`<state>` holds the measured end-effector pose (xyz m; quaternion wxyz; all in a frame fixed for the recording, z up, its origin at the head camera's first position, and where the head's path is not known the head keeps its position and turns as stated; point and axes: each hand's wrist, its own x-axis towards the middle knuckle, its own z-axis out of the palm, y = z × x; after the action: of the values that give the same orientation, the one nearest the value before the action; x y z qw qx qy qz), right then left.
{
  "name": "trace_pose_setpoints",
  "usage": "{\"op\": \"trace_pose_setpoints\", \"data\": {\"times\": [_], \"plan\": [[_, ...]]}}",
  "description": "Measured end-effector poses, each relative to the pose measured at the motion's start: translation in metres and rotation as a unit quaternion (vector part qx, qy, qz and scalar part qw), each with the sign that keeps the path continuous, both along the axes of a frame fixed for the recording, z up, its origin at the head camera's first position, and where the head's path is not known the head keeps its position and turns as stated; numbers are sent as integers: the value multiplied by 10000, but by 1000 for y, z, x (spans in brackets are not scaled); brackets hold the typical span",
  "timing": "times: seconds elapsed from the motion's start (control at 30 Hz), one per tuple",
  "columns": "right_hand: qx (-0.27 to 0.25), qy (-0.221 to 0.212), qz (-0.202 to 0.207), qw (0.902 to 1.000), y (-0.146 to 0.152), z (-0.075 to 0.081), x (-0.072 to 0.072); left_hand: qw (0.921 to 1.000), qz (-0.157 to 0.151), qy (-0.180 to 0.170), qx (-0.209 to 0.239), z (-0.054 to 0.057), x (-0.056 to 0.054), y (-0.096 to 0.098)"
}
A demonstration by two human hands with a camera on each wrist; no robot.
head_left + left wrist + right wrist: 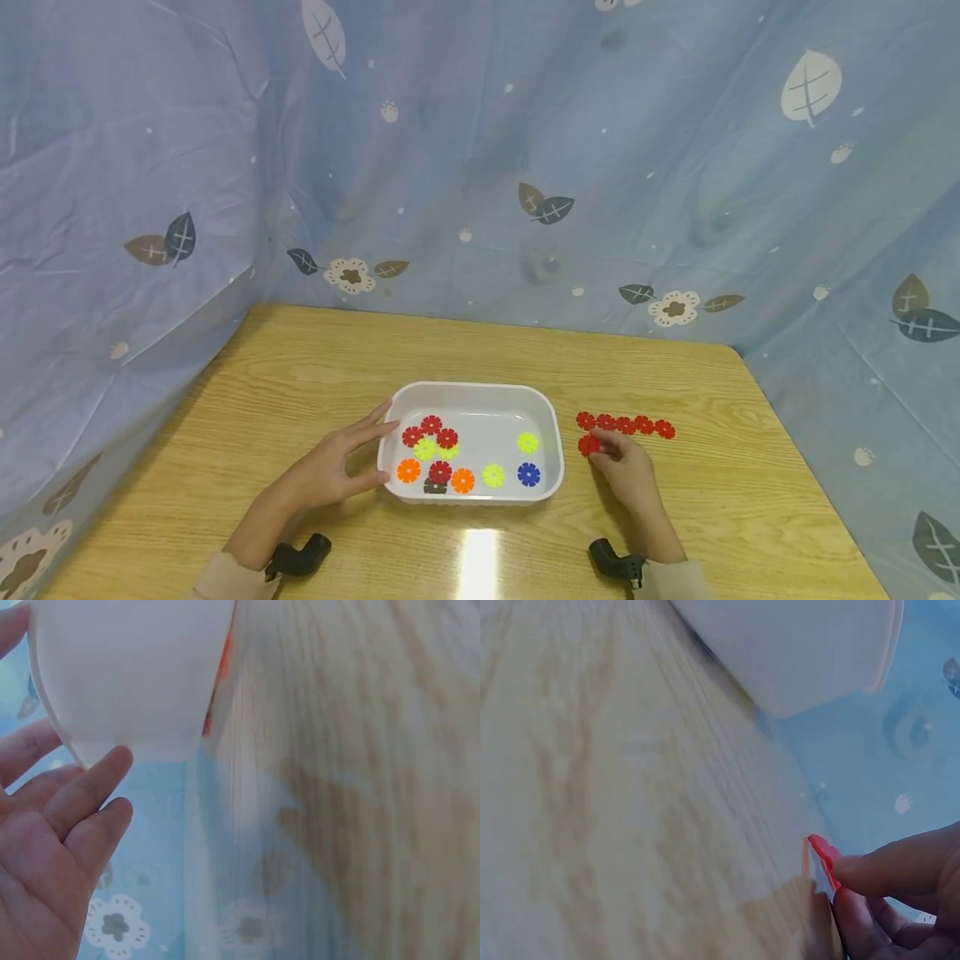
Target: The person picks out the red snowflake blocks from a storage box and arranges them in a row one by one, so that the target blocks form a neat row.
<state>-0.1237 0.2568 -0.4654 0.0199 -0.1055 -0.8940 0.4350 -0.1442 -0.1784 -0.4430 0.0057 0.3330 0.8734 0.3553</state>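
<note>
In the head view, a white plastic tray (480, 400) holds several notched plastic snowflake discs in red, yellow, orange and blue, plus a dark one partly hidden under a red. My left hand (348, 458) holds the tray's left end, thumb and fingers spread along the rim; the left wrist view has fingertips (112, 761) against its outer wall. To the right of the tray, my right hand (626, 471) pinches a red snowflake disc (588, 447) between thumb and fingers, low over the table. That disc (823, 851) is tilted in the right wrist view.
Just beyond my right hand, several red discs (626, 425) lie in a row on the wooden table (337, 350). A blue leaf-patterned cloth (465, 167) hangs behind the table and along both sides. Glare marks the table's front.
</note>
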Motion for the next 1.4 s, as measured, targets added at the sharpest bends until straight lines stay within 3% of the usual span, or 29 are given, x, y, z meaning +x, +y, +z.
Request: {"op": "trace_pose_setpoints", "data": {"times": [0.17,0.43,0.53,0.77,1.1,1.4], "plan": [[129,95,43,9999,-1,2,1,10000,-21,25,-10,-1,0,-1],[-466,89,-153,9988,0,5,1,10000,-26,-36,28,-1,0,-1],[-565,294,-94,9979,-2,9,2,10000,-16,-40,19,-2,1,-1],[-829,916,224,9921,-15,25,6,10000,-19,-63,33,-2,1,-1],[-1107,1050,547,9868,-46,41,9,10000,-12,-5,-7,-1,0,-1],[-1533,1304,1333,9704,-91,49,-3,10000,-50,27,20,-2,-1,-1]]}}
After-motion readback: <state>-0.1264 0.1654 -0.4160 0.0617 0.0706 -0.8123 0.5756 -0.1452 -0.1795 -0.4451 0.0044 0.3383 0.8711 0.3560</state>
